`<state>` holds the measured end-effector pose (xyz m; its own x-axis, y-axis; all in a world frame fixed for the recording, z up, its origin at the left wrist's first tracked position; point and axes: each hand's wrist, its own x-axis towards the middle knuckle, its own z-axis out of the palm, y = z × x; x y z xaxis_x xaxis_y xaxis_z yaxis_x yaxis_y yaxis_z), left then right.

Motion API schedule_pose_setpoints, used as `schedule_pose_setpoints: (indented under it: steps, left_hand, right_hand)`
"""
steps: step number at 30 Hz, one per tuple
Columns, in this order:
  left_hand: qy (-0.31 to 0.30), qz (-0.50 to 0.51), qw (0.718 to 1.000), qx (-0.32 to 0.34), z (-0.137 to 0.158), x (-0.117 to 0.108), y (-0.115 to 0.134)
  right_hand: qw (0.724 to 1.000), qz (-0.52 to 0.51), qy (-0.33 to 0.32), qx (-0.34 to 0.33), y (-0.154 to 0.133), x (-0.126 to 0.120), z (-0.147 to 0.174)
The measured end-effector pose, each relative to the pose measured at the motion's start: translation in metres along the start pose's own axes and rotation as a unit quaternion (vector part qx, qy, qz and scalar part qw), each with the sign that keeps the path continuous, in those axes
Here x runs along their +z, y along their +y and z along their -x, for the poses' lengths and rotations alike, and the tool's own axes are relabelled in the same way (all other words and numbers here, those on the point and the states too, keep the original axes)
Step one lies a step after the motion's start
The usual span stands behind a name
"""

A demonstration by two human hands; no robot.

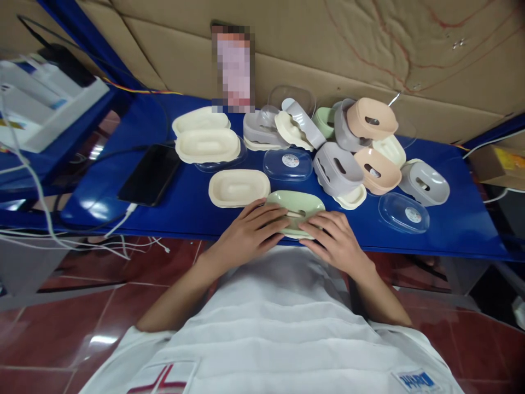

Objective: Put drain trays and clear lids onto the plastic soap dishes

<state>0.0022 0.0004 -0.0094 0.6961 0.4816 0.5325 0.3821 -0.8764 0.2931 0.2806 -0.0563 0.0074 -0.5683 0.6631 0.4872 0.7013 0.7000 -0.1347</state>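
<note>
At the front edge of the blue table, a light green oval plastic dish (pixel 301 201) with a slot in its middle lies between my hands. My left hand (pixel 258 227) grips its left end, with the fingers laid over the rim and surface. Around the right end curl the fingers of my right hand (pixel 333 236). Both thumbs are near the front side of the dish. Just behind my left hand sits a cream oval tray (pixel 239 187). A clear oval lid (pixel 287 164) with a round sticker lies flat beyond the green dish.
Grey slotted oval shells (pixel 338 167) and peach ones (pixel 372 117) are heaped at the back right. Two more cream trays (pixel 207 145) overlap at the back left. A black phone (pixel 148 175) with a white cable lies at the left. Another clear lid (pixel 404 213) rests at the right.
</note>
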Motion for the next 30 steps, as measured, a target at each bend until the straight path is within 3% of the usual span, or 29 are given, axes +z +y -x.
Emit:
schedule_pose_setpoints:
  steps: [7,9,13,15,17,21,26,28,30]
  left_hand:
    - [-0.04,-0.004,0.999,0.002,0.0,-0.001,0.002]
    - [-0.036,-0.006,0.999,0.003,0.0,-0.002,0.001]
    - [-0.02,-0.001,1.0,0.01,0.002,-0.002,0.002]
    - [-0.017,0.007,1.0,0.007,0.001,-0.003,0.002]
    - [-0.015,0.014,1.0,0.004,0.0,-0.004,0.003]
    - [-0.02,0.029,0.999,0.001,-0.001,-0.005,0.003]
    - [-0.013,0.054,0.998,-0.009,0.001,-0.006,0.001]
    - [-0.015,0.054,0.998,-0.012,0.001,-0.006,0.001]
    - [-0.021,0.054,0.998,-0.012,0.001,-0.007,0.002]
  right_hand:
    - [0.999,-0.037,-0.019,0.005,0.003,-0.003,0.002]
    - [0.999,-0.037,0.002,0.017,0.009,-0.007,0.004]
    - [0.975,0.089,0.111,0.171,0.028,-0.015,0.01]
    - [0.956,0.143,0.091,0.238,0.038,-0.02,0.015]
    - [0.954,0.155,0.045,0.251,0.045,-0.032,0.024]
    - [0.945,0.133,0.001,0.3,0.058,-0.077,0.062]
    - [0.868,0.117,-0.093,0.474,0.083,-0.112,0.131]
    - [0.876,0.072,-0.087,0.468,0.089,-0.111,0.153]
    - [0.904,0.055,-0.044,0.422,0.089,-0.108,0.165]
